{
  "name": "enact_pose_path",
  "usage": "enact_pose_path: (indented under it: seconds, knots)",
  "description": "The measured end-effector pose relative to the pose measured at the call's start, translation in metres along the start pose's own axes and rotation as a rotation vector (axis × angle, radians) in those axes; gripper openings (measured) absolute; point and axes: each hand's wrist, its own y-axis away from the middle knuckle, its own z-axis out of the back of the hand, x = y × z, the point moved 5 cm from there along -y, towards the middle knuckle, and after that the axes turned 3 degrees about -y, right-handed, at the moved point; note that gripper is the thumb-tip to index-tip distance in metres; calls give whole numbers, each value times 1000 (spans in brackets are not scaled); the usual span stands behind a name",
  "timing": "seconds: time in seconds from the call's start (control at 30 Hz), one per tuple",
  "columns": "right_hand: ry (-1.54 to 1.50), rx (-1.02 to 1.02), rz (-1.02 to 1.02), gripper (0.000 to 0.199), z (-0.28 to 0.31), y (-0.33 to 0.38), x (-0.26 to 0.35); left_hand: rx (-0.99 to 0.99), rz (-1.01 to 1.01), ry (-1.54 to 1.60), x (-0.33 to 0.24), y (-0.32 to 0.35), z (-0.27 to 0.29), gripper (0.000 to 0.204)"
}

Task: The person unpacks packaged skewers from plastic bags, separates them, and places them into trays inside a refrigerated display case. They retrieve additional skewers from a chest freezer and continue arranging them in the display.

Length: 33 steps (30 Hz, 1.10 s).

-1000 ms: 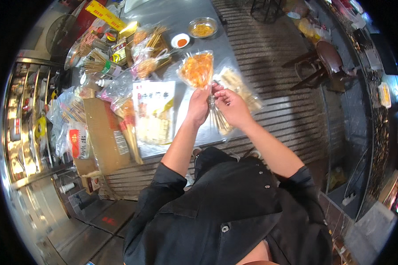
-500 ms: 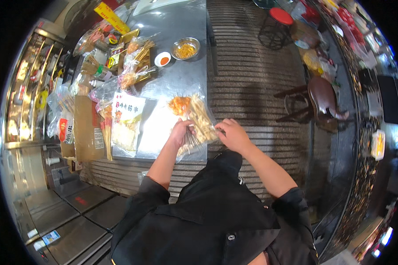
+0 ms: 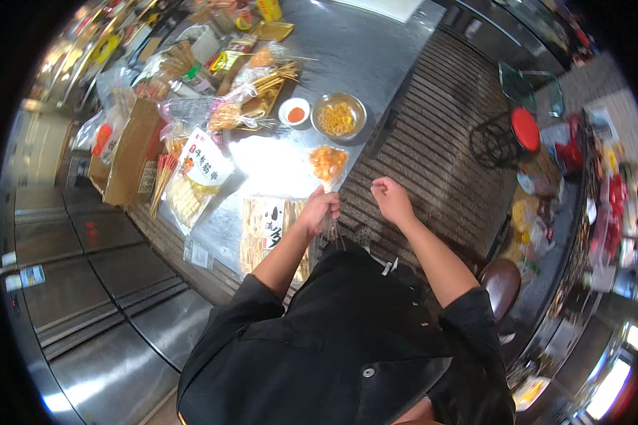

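orange skewer bundle (image 3: 328, 164) clasped in left grip (image 3: 321, 210), long axis pointing forward, right grip (image 3: 395, 202) loosely curled

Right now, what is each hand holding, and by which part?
The left hand grips the clear bag of orange skewered food by its narrow gathered end, just below the food. The right hand shows nothing held.
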Motion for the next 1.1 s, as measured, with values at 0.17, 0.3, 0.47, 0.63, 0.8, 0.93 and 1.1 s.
enact_pose_path:
  seconds: [0.17, 0.3, 0.47, 0.63, 0.8, 0.93, 1.1]
  knots:
    - [-453, 112, -537, 41, -35, -155, -54, -142, -90, -60, -34, 16, 24, 105]
    - [-631, 204, -786, 53, -69, -252, -63, -421, -172, 13, -41, 23, 29, 79]
    - [-405, 32, -619, 30, -36, -350, -71, -709, -370, 87, -24, 12, -4, 53]
    - [-493, -64, -554, 32, 35, -496, -78, -815, -426, 453, 18, -12, -45, 45]
    - [-322, 374, -556, 43, -11, -554, -56, -910, -474, 603, 41, -26, -75, 35]
    - [-107, 811, -302, 40, -104, -494, -13, -939, -499, 705, 44, -32, -87, 29]
    - [2, 853, -250, 30, -191, -430, 20, -962, -508, 632, 33, -30, -68, 33]
